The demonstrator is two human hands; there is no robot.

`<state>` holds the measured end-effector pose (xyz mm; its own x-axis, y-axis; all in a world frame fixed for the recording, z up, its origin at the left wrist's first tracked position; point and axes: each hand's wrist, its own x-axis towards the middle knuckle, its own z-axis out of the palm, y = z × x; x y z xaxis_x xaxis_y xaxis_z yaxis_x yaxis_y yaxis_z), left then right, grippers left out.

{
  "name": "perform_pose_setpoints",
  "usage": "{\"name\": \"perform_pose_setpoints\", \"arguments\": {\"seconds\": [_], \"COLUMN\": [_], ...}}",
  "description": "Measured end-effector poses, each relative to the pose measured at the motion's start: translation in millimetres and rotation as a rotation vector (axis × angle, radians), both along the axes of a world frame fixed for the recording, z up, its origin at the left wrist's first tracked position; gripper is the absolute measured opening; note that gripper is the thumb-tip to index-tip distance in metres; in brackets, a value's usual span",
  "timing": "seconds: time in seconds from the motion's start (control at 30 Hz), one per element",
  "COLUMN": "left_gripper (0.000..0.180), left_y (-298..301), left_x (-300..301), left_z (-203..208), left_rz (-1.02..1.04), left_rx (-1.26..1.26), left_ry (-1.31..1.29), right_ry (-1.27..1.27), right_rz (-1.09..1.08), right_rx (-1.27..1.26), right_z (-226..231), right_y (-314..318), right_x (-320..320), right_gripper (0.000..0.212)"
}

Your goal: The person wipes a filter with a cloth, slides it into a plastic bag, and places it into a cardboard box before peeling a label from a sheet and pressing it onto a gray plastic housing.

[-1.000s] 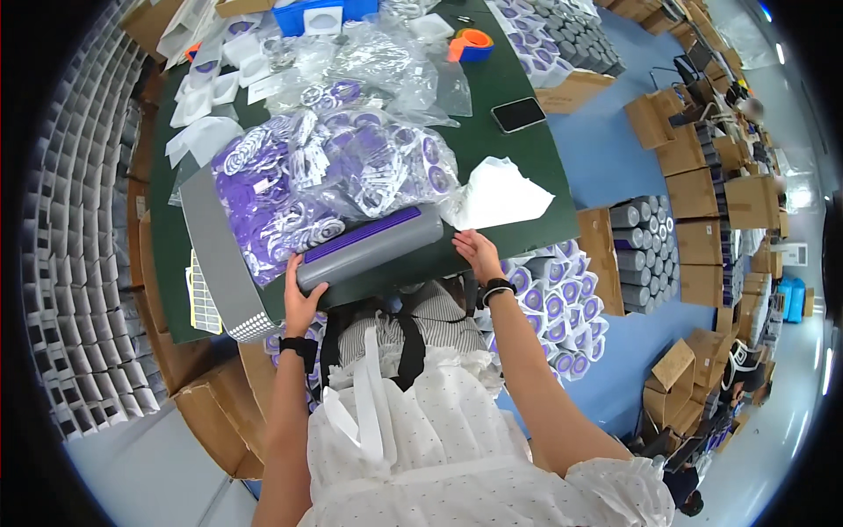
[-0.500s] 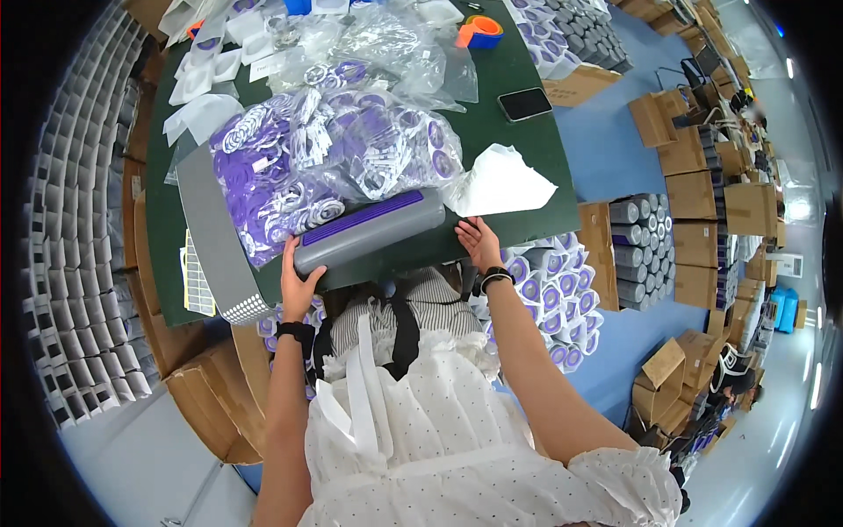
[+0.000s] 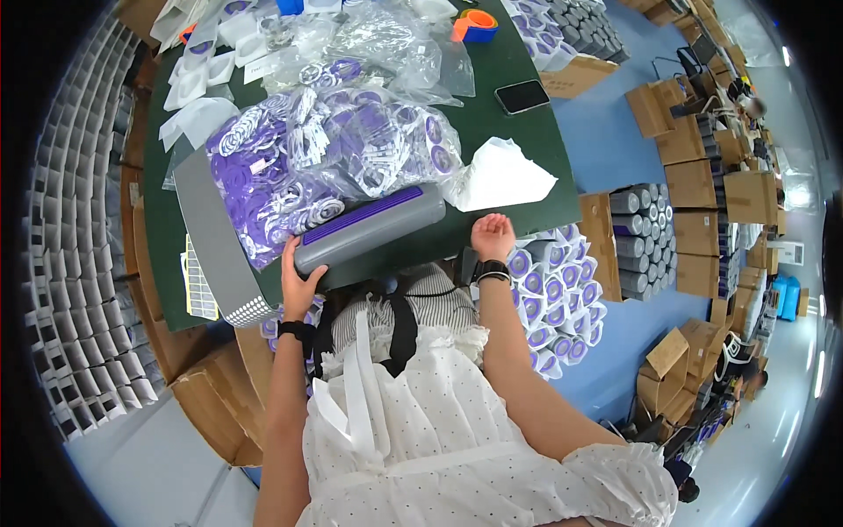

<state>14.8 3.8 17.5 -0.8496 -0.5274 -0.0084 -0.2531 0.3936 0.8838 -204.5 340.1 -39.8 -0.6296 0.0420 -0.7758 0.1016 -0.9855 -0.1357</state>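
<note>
A grey cylinder (image 3: 378, 235) with a ribbed purple strip along its top lies near the table's front edge. My left hand (image 3: 301, 279) grips its left end, thumb in front and fingers behind. Apart from the cylinder's right end, my right hand (image 3: 493, 237) is held at the table edge with its fingers curled in; nothing shows in it. Behind the cylinder lie clear bags of purple and white rings (image 3: 369, 145). A long grey curved panel (image 3: 215, 237) with white dots at its near end stands left of them. White crumpled paper (image 3: 509, 178) lies beyond my right hand.
A phone (image 3: 522, 97) and an orange and blue tape roll (image 3: 475, 26) are on the green table (image 3: 492, 123). Wrapped white and purple pieces (image 3: 556, 294) are stacked below its right edge. A carton of grey cylinders (image 3: 598, 237) stands farther right. Label sheets (image 3: 200, 283) lie at left.
My right hand has moved a little right, away from the cylinder's end, and its fingers have curled in. My left hand stays on the cylinder, which has barely moved.
</note>
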Motion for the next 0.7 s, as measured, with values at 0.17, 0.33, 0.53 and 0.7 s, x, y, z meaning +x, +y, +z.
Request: {"name": "perform_pose_setpoints", "arguments": {"seconds": [0.17,0.33,0.53,0.7], "left_gripper": [0.071,0.071,0.072,0.079], "left_y": [-4.3,-5.8,-2.8,1.7], "left_x": [6.3,9.1,6.0,7.5], "left_z": [-3.0,-7.5,-1.7,11.3], "left_rz": [0.01,0.018,0.036,0.053], "left_rx": [-0.003,-0.016,-0.044,-0.022], "left_ry": [-0.002,0.014,0.007,-0.008], "right_ry": [0.249,0.649,1.239,1.028], "right_rz": [-0.167,-0.109,0.094,0.07], "right_rx": [-0.163,-0.019,0.377,1.329], "right_z": [66.8,182.7,298.2,340.6], "right_y": [13.7,40.5,82.8,45.9], "right_x": [-35.9,-66.1,-69.2,-48.2], "right_gripper": [0.024,0.026,0.025,0.032]}}
